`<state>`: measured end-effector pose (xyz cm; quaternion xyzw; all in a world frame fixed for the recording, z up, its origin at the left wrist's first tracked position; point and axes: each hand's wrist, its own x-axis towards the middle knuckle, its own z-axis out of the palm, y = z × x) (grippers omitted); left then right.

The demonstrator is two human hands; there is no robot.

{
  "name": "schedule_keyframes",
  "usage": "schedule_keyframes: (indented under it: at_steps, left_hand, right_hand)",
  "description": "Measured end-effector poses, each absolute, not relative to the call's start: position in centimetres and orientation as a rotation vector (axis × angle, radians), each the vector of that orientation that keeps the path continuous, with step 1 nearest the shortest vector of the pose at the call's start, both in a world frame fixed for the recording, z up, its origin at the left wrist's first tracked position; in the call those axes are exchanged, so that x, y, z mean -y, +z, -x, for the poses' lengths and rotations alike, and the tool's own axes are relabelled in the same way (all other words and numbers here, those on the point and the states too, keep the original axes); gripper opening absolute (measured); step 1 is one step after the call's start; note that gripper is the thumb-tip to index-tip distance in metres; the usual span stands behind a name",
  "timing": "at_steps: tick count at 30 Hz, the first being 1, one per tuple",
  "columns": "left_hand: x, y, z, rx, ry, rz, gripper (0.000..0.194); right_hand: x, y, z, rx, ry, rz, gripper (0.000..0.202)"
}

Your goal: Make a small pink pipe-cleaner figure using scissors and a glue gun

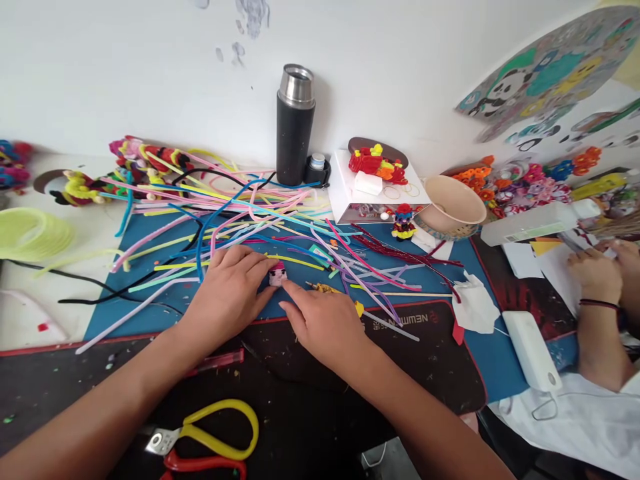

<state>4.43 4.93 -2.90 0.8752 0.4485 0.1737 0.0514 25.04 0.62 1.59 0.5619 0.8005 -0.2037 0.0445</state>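
A small doll face (277,275) with a pink top and dark eyes lies between my two hands, over the blue mat. My left hand (235,283) pinches its left edge between thumb and fingers. From the other side, my right hand (327,327) touches the face with the tip of its index finger, its thumb held apart. A yellow-brown piece (325,288) shows just behind my right hand, partly covered by it. Pipe cleaners (240,213) in many colours spread in a loose heap behind my hands. Scissors (220,433) with yellow and red handles lie near my left forearm.
A black thermos (295,127) stands by the wall, next to a white box (345,187) bearing a red figure. A beige bowl (453,203) and a clear bottle (540,223) are farther right. Another person's hands (600,273) work at the right edge, near a white device (531,350).
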Motion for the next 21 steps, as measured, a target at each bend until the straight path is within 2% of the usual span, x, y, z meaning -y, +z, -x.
schedule_keyframes:
  at_steps: [21]
  left_hand:
    - [-4.91, -2.44, -4.46, -1.369, 0.502, -2.587, 0.032]
  right_hand:
    - [-0.87, 1.30, -24.56, -2.457, -0.637, -1.680, 0.053]
